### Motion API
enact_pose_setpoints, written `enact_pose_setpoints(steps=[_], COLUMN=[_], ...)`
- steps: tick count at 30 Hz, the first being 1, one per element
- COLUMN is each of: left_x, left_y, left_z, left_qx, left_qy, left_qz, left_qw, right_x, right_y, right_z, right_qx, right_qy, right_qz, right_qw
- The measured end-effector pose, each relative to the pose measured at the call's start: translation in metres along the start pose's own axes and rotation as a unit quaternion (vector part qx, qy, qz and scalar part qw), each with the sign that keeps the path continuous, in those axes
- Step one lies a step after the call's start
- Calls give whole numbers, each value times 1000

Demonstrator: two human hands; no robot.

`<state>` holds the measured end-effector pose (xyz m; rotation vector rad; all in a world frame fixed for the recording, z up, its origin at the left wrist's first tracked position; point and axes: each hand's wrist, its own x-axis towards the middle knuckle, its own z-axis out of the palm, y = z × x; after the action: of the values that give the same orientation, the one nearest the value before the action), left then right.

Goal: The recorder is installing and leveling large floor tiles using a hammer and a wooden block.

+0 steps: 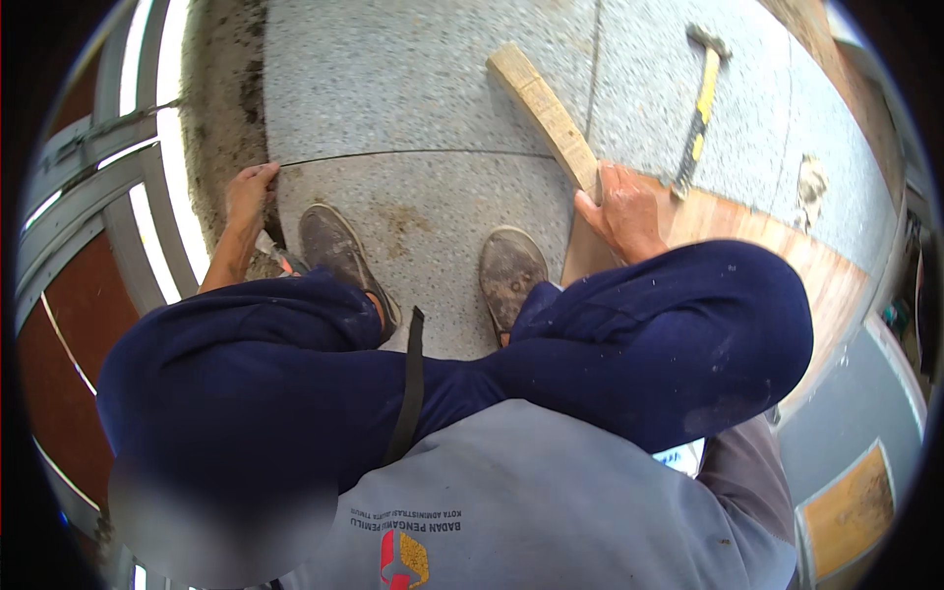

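Observation:
My left hand (248,195) is at the left edge of a speckled grey floor tile (393,226), its fingers pressed together at the tile's far corner by the joint. Whatever they pinch is too small to make out. My right hand (627,211) has its thumb and fingers closed about the near end of a wooden block (543,110), which lies slanting on the tiles. Both my shoes stand on the near tile, the left shoe (334,241) and the right shoe (513,270). Beside my left wrist lies a partly hidden tool (283,260) with a reddish part.
A hammer (703,108) with a yellow and black handle lies beyond my right hand. Right of it rests a pale crusted lump (811,192). Wood-patterned boarding (733,231) covers the floor at right. A dirt strip (221,98) and metal framework (147,221) run along the left.

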<state>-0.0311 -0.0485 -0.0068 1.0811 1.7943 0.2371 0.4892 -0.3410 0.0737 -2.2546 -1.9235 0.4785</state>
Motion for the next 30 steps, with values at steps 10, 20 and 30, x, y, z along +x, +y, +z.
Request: enact_pose_setpoints(steps=[10,20,30], left_x=[-32,-113,-140], left_y=[8,43,-15], left_z=[-10,-53,-26], left_qx=[-30,157,139], left_qy=[71,134,146], left_qz=[-29,189,49], left_qw=[997,960,978], right_x=[188,299,200], right_y=[-45,-180,-334], right_z=[-66,-11,75], right_qx=[-59,-186,-195], right_qy=[-60,-93,-152], right_qz=[-240,-585,-702], right_qw=[967,784,668])
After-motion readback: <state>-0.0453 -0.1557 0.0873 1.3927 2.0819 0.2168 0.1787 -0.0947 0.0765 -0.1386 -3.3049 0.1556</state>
